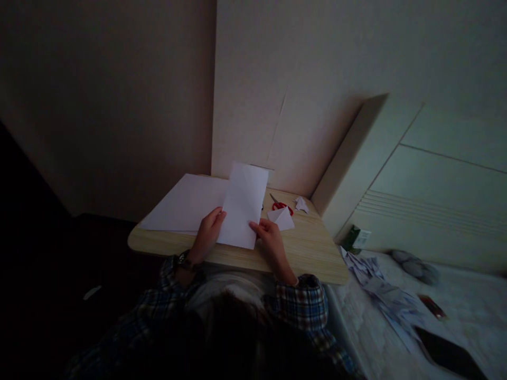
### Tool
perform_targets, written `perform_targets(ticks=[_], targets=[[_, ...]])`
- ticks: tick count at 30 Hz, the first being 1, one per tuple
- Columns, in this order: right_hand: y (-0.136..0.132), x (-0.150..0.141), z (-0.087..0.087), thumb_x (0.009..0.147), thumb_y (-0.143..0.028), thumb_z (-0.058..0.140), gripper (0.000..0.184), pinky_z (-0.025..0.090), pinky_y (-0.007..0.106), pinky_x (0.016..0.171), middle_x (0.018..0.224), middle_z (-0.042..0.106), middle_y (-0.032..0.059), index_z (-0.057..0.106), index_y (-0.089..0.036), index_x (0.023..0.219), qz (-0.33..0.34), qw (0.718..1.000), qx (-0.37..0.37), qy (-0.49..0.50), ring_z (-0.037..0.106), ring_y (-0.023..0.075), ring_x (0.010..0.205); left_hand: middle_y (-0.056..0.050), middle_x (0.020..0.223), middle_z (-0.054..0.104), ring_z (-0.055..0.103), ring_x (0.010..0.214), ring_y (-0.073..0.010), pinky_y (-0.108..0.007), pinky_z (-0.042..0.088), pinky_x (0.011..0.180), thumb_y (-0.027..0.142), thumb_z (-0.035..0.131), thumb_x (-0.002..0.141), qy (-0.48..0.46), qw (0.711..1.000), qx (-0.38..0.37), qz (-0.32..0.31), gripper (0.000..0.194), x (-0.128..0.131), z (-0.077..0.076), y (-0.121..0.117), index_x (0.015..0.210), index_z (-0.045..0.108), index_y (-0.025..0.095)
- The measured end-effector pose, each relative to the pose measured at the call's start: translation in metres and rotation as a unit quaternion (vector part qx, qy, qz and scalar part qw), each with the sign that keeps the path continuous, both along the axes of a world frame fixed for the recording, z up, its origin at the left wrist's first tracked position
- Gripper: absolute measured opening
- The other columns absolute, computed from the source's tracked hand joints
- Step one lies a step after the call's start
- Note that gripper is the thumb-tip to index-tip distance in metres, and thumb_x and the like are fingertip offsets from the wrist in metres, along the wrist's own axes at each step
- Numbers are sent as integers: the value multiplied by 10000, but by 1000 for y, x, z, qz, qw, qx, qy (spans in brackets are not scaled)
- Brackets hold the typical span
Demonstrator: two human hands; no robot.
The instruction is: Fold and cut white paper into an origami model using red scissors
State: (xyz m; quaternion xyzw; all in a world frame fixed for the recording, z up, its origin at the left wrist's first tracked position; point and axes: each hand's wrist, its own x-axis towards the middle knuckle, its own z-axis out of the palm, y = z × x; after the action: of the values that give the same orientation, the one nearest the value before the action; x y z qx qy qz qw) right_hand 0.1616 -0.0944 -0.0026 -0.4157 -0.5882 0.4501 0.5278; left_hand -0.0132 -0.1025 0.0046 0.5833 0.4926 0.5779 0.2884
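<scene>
Paper sheet [244, 203], white and oblong, is held at a slant over the front part of the pale wooden surface [312, 250]; whether its lower edge is touching cannot be told. Its left edge is pinched by the fingers of the left hand [209, 232]. Its lower right edge is clamped by the right hand [271, 240], with the thumb laid on the near face and the other fingers partly hidden behind. Larger white paper [184, 203] is seen lying flat to the left, partly covered by the held piece. To the right, red-handled scissors [278, 205] are placed just beside a folded paper [283, 218], with a smaller folded piece [301, 205] noted near the corner. Loose papers [390, 301] are spread on the bed [471, 295].
</scene>
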Motion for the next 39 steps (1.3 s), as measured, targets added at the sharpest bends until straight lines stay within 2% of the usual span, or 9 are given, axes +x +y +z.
perform_targets(ticks=[5,10,13,21,32,39], targets=[[-1,1,3,740,-470,585,305,333,242,493,559,519,-21,572,-179,648,-27,999,22,3,433,128,532,26,603,469,462,610,-152,-252,398,589,418,495,789,25,1000,1,-14,254,1,-1,0,658,496,199],[0,1,5,731,-440,591,287,290,242,481,546,493,-26,569,-177,621,-27,999,32,-7,398,121,529,-26,744,590,549,788,-198,-297,455,753,485,411,838,28,1000,2,-5,353,1,-3,-2,778,568,175],[1,1,3,729,-436,595,276,286,243,478,545,497,-29,596,-173,643,-19,999,33,-10,400,120,524,-50,786,619,563,834,-223,-324,464,789,539,397,831,25,1000,-2,4,421,1,-6,0,834,585,162],[-2,2,5,763,-435,570,277,285,244,496,577,482,-32,577,-176,666,-49,998,45,5,384,116,544,-25,742,588,543,758,-201,-301,446,734,492,431,810,40,999,-2,-22,350,1,-3,-2,792,570,171],[-3,1,7,752,-426,586,267,279,247,489,566,485,-33,595,-171,673,-43,998,45,4,385,116,529,-2,692,523,501,723,-178,-280,425,693,496,408,835,31,999,-7,-34,331,3,-2,-5,731,492,194],[-5,0,10,741,-413,612,258,263,245,472,551,487,-35,592,-175,642,-50,998,47,6,383,117,526,-13,728,575,524,742,-183,-282,430,703,466,414,834,34,998,-2,-51,326,3,-1,-5,807,550,171]])
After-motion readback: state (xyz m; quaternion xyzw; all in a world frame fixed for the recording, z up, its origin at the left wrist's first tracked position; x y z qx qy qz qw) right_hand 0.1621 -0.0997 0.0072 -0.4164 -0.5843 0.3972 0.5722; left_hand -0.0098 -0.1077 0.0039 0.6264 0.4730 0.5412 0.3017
